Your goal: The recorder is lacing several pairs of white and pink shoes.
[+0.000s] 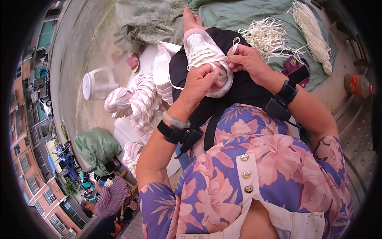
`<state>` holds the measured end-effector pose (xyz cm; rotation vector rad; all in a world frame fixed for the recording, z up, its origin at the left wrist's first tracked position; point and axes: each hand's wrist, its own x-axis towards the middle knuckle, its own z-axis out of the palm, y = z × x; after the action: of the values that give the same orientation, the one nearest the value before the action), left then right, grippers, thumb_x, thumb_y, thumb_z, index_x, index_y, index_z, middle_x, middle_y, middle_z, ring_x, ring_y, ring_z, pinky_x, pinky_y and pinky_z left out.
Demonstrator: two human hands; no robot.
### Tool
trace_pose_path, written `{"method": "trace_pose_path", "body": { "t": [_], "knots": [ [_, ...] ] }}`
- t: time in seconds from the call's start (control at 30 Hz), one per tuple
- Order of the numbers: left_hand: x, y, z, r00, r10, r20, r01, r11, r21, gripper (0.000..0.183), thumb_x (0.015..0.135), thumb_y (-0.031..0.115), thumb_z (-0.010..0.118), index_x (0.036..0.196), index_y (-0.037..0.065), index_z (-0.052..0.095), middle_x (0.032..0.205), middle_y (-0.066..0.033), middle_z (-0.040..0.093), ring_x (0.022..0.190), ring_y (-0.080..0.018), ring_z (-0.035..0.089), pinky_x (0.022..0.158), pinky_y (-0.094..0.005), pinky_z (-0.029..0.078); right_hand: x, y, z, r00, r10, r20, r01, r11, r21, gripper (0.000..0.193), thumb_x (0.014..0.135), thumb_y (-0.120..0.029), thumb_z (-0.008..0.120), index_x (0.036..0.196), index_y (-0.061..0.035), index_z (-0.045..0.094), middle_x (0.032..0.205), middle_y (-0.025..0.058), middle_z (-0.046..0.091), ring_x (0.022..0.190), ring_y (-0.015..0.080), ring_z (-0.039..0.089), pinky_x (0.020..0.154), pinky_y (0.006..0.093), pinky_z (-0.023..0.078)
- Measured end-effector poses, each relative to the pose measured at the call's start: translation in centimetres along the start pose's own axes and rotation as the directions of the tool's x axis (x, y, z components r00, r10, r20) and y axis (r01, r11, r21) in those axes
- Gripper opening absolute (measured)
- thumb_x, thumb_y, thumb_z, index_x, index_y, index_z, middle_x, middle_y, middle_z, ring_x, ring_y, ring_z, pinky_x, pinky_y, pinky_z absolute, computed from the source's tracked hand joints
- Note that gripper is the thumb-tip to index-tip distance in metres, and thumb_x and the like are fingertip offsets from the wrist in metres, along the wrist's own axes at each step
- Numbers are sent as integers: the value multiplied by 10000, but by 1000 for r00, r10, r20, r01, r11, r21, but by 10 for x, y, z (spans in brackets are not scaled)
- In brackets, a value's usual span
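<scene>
A white and pale pink sneaker [197,43] rests across my lap, its toe pointing away from me. White shoelace [235,44] runs through its upper eyelets and stands up in a loop above my right fingers. My right hand [247,63] pinches the lace at the right side of the shoe's opening. Over the near left part of the opening, my left hand [200,82] is closed, with lace between thumb and forefinger. A loose lace end hangs to the left of the shoe. My hands hide part of the tongue and collar.
Stacked pink-white sneakers [141,95] lie at my left, near a white plastic stool [98,84]. Loose laces [267,36] and a long lace bundle [310,34] lie on green cloth [223,16]. A dark red pouch [297,73] and bottle [358,85] sit right. Another person [113,195] sits lower left.
</scene>
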<state>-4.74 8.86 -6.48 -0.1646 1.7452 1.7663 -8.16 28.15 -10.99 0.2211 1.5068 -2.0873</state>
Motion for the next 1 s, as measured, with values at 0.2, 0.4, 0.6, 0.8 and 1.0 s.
{"method": "trace_pose_path", "body": {
  "t": [0.2, 0.4, 0.6, 0.8, 1.0],
  "knots": [
    [5, -2, 1, 998, -22, -61, 21, 1000, -19, 262, 870, 176, 559, 1049, -14, 581, 797, -61, 626, 691, -89, 608, 619, -201, 501, 2, 7, -6, 999, -23, 46, 24, 999, -22, 110, 853, -141, 584, 930, -62, 590, 805, 4, 608, 685, 62, 572, 641, 212, 489],
    [5, -2, 2, 997, -17, -69, 16, 1000, -23, 262, 868, 170, 563, 1048, -20, 580, 822, -65, 627, 693, -91, 607, 624, -203, 503, 1, 5, -2, 998, -52, 32, 54, 996, -67, 87, 846, -127, 585, 903, -62, 599, 774, -6, 601, 673, 51, 558, 619, 199, 473],
    [4, 0, 3, 999, 9, -50, -11, 999, -33, 245, 865, 160, 563, 1018, -30, 593, 818, -66, 628, 677, -91, 592, 640, -203, 489, 5, 14, 4, 915, -390, 98, 381, 762, -524, 79, 818, -91, 593, 825, -15, 610, 681, -23, 556, 625, 24, 480, 563, 184, 406],
    [-13, 10, -2, 998, 47, -31, -48, 998, -36, 233, 864, 164, 563, 975, -33, 617, 838, -92, 641, 705, -113, 600, 646, -224, 477, -1, 3, 5, 970, -241, 42, 232, 852, -470, 121, 814, -128, 617, 767, -20, 592, 650, -13, 551, 567, 28, 483, 501, 181, 400],
    [-49, 11, -31, 913, 224, -341, -264, 962, -73, 201, 861, 134, 548, 958, -21, 630, 917, -99, 648, 765, -135, 604, 690, -240, 455, -19, -21, 1, 982, 140, 125, -58, 861, -506, 217, 846, -211, 589, 724, -31, 585, 553, 5, 530, 416, 60, 457, 383, 187, 361]
  ]
}}
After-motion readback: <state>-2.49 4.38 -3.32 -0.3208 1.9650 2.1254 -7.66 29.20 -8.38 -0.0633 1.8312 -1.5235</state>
